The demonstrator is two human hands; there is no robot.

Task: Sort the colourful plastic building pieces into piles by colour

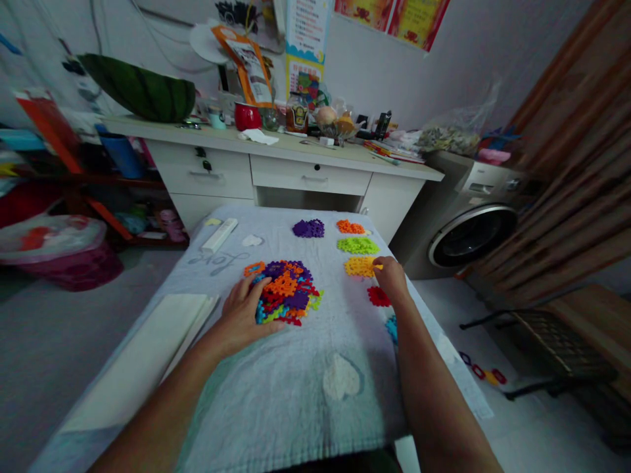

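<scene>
Mixed plastic building pieces [286, 286] in orange, purple, red, blue and green lie heaped on a cloth-covered table [345, 341]. My left hand [241, 309] rests against the near left side of this heap, fingers spread and thumb apart. At the right, my right hand [393, 279] pinches a small yellow plastic piece [378, 267] at the edge of a yellow group [359, 266]. Sorted by colour around it are a green group [358, 246], an orange group [350, 226], a red group [379, 296] and a purple group [309, 228]. Blue pieces [392, 327] are partly hidden by my right forearm.
A white power strip [219, 236] lies on the table's far left, and a folded white board or cloth [142, 358] on its near left. Behind stands a white desk [207, 167] with a cut watermelon [140, 89]. A washing machine [453, 217] stands at the right.
</scene>
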